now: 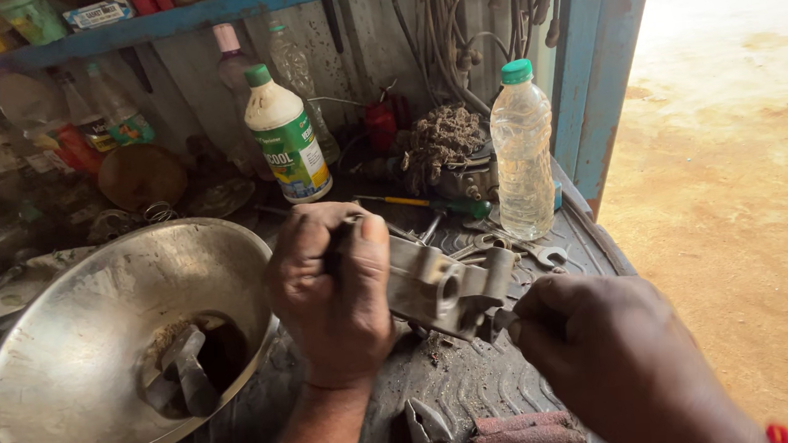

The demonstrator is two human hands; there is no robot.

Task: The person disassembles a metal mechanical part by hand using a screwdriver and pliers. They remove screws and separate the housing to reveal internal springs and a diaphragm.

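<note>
We have the metal part (446,288) held up just over the bench (482,393), beside the steel bowl (78,368). Our left hand (334,292) is clenched round its near end; our right hand (601,346) is closed too, pinching something small at the part's lower corner — what it is, we cannot tell. We judge the casting heavy, stiff and likely greasy — best held by its thick body, not the thin lugs.
</note>
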